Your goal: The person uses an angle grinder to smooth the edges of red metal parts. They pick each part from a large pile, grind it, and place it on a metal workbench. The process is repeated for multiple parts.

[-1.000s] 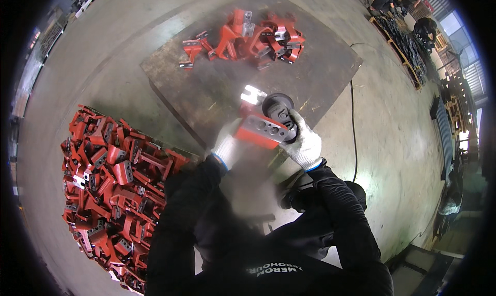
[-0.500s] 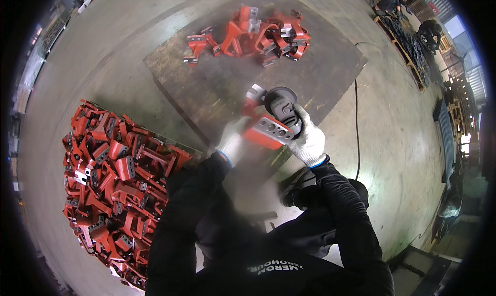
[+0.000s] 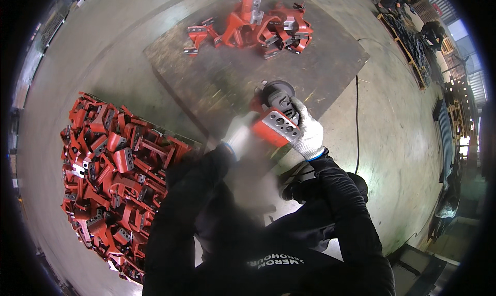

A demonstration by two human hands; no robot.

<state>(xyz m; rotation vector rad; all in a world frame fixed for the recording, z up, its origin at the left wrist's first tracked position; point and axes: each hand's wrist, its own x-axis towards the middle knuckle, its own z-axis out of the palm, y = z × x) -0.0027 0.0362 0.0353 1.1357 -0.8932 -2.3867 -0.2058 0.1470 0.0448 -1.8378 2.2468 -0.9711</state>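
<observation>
My left hand (image 3: 238,137), in a white glove, grips a red metal bracket (image 3: 272,127) with a grey drilled face, held above the steel plate (image 3: 227,74). My right hand (image 3: 309,132), also gloved, holds an angle grinder (image 3: 277,97) whose disc sits against the far end of the bracket. A blurred patch covers part of my left hand and chest.
A heap of red brackets (image 3: 111,177) lies on the floor at my left. A smaller pile of red brackets (image 3: 253,25) rests at the plate's far edge. A black cable (image 3: 356,120) runs across the concrete floor on the right. Racks and another person are at far right.
Both hands with the bracket and grinder have stayed close together and shifted slightly toward me; the bright spark glare seen a second ago is gone.
</observation>
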